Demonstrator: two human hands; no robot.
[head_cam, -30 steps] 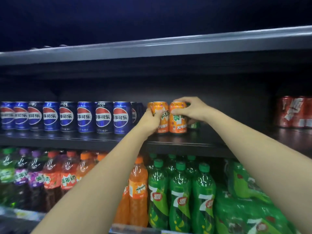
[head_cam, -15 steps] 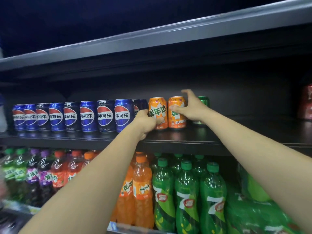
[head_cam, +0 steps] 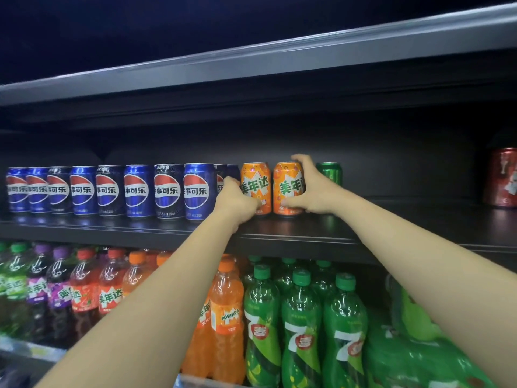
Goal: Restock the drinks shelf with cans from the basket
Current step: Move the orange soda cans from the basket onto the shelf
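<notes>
Two orange cans stand upright side by side on the drinks shelf, near its front edge: the left orange can and the right orange can, just beside each other with a thin gap between. The left hand grips the left can low at its 8 o'clock side, fingers curled round the base, so the lower left of the label is hidden. The right hand holds the right can from 3 o'clock, its fingers arched over the rim at 12 o'clock and the thumb low at 6 o'clock.

Judging from this, the main risk is a knock-on: the row of blue cans ends just at 9 o'clock of the left can, and two more dark cans sit behind it, so a sideways push could shove that row or tip one. The green can stands behind the right hand at 1 o'clock and could be struck as the fingers draw back. Both cans sit close to the shelf lip, so a pull toward 6 o'clock might topple one onto the bottles below. A red can stands well apart at 3 o'clock. The basket is not in view
</notes>
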